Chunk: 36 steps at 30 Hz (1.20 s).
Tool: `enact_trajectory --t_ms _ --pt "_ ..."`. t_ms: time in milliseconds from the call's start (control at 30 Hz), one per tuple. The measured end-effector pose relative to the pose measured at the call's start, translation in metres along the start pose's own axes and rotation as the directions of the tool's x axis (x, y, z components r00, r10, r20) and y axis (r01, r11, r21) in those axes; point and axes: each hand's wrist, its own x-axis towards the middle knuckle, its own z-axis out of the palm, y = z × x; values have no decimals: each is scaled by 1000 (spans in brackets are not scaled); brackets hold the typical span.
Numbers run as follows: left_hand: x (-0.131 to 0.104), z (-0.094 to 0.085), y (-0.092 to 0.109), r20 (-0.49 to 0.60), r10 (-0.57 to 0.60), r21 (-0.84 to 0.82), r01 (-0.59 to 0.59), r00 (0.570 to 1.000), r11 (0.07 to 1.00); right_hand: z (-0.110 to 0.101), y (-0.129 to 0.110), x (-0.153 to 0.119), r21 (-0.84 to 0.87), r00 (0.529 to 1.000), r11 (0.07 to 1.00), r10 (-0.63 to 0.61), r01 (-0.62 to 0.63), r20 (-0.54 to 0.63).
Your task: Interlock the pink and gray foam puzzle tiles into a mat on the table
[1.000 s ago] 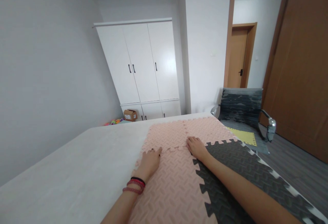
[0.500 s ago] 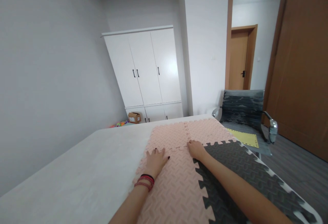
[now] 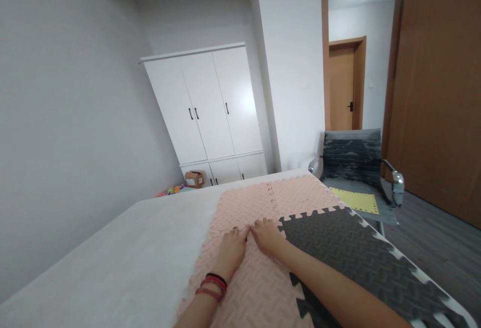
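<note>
My left hand (image 3: 232, 249), with red and black bands at the wrist, lies on the pink foam mat tiles at the seam between the near pink tile (image 3: 259, 293) and the far left pink tile (image 3: 242, 200). Close beside it, my right hand (image 3: 267, 237) rests on the same seam, its fingertips almost meeting my left fingers. Both hands press down with fingers laid on the foam, holding nothing. A far right pink tile (image 3: 306, 193) joins the far left one along a toothed edge. The dark grey foam tile (image 3: 353, 253) lies under my right forearm.
The tiles lie on a white table (image 3: 124, 248). Past its right edge stands a black chair (image 3: 351, 155) with a yellow tile (image 3: 355, 201) on the seat. A white cabinet (image 3: 214, 107) and a cardboard box (image 3: 194, 179) are at the back.
My right hand has slid left and nearer along the seam, toward my left hand. The spread left fingers have drawn closer together. The view has shifted slightly.
</note>
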Motion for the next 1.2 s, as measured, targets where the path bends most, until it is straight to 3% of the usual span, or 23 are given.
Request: enact_trajectory --t_ms 267,500,667,1033,1200 --pt "-6 -16 -13 55 29 -44 -26 998 999 -4 -10 -2 35 992 993 109 -112 67" --pt "-34 -17 -46 105 -132 -23 135 986 991 -16 20 -26 97 997 995 10 -17 72" --pt "-29 -15 -57 158 -86 -35 92 984 995 -14 36 -38 97 996 993 64 -69 60" --pt "-3 -38 -30 209 -97 -10 101 973 995 -22 54 -32 159 992 985 41 -60 120" --pt "21 -44 11 133 13 -112 1 991 994 -25 56 -37 160 995 987 -3 -14 104"
